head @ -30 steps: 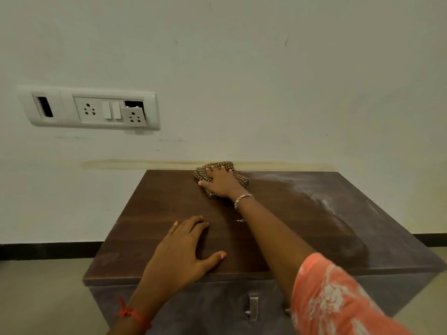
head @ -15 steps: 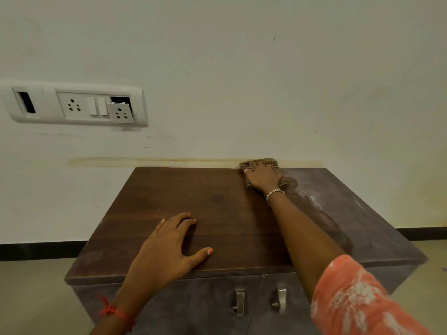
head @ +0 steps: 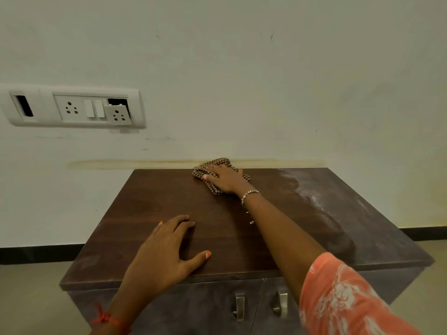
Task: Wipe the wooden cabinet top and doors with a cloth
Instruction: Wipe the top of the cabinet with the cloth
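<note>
Cloth [head: 216, 163] lies bunched at the rear edge of the cabinet top [head: 150, 204], near centre. Right hand [head: 225, 179] presses it flat, fingers extended, not gripping. Left hand [head: 164, 257] rests palm-down near the top's front edge, fingers spread, holding nothing. Dust [head: 314, 189] covers the top's right portion.

A dark brown rectangular wooden cabinet top [head: 169, 206] is seen lying level, its grain clean and dark from 9 o'clock to the middle, while a pale dusty film is spread over the part from 1 to 4 o'clock. A crumpled brown checked cloth [head: 215, 163] is bunched at the 12 o'clock edge and pressed to the surface under the right hand [head: 225, 178]. Below the 6 o'clock edge, two grey-brown cabinet doors [head: 193, 308] are shut, with small metal handles [head: 239, 307] set side by side at their meeting edges.
</note>
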